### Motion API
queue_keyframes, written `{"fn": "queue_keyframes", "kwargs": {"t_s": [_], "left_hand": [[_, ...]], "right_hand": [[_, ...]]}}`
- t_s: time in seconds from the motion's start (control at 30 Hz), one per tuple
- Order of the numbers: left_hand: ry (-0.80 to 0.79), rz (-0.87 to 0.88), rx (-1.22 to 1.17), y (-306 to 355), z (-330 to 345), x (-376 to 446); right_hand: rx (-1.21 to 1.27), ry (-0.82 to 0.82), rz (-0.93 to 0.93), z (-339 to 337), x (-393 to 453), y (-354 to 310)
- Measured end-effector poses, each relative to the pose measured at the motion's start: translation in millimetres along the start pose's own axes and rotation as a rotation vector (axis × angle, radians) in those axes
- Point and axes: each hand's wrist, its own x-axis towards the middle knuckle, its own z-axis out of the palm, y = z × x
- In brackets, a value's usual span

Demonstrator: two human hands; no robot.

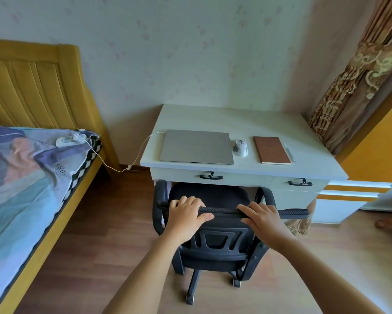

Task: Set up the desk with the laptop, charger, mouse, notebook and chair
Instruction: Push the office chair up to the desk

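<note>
Nearest the camera, the top edge of the black chair (215,236) backrest is gripped by both hands: the left hand (187,215) with fingers over the rim and thumb curled beneath, the right hand (264,219) likewise. Its seat is tucked under the desk (236,118). Beyond, on the desktop, the closed laptop (196,147), mouse (241,148) and notebook (271,150) are laid left to right, with the charger cable (143,146) trailing to the bed (27,177).

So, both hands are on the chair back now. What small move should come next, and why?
Probably let go of the chair. Its seat already sits under the desk, and the laptop, mouse and notebook lie on top, with the charger cable plugged in. The left hand and right hand only hold its top edge.
</note>
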Motion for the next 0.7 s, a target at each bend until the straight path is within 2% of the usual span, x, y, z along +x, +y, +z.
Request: {"fn": "queue_keyframes", "kwargs": {"t_s": [0.1,0.23,0.4,0.7], "left_hand": [[-0.005,0.003,-0.004,-1,0,0],[-0.086,-0.021,-0.039,-1,-5,1],[-0.145,-0.035,-0.117,1,-23,-1],[0.047,0.080,-0.017,9,-75,-1]], "right_hand": [[-0.019,0.005,-0.007,2,1,1],[-0.008,-0.070,-0.008,-3,1,-1],[0.162,-0.188,0.057,-23,5,-10],[0.219,-0.146,0.134,-59,5,-36]]}}
